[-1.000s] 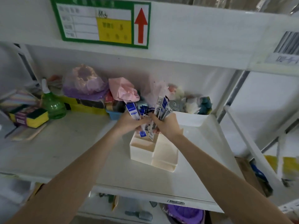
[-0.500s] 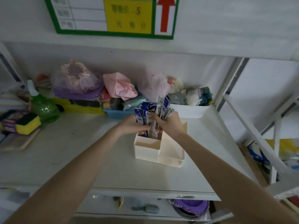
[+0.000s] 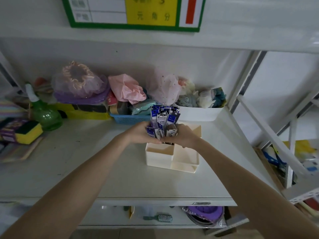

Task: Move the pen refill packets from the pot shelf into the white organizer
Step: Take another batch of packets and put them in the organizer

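A bundle of blue-and-white pen refill packets (image 3: 164,118) stands upright over the back compartment of the white organizer (image 3: 172,157) on the shelf. My left hand (image 3: 139,133) grips the bundle from the left, and my right hand (image 3: 183,136) closes on it from the right. The packets' lower ends are hidden behind my fingers, so I cannot tell how deep they sit in the compartment. The organizer's front compartments show nothing inside.
Behind the organizer stand a blue basket (image 3: 129,119) and a white bin (image 3: 200,113) of soft items. A green spray bottle (image 3: 44,112) and sponges (image 3: 25,131) sit at the left. Slanted shelf struts (image 3: 269,135) rise at the right.
Both hands have pressed the packets together into a tighter upright bundle and lowered it toward the organizer's back compartment. The camera view has moved closer and tilted down.
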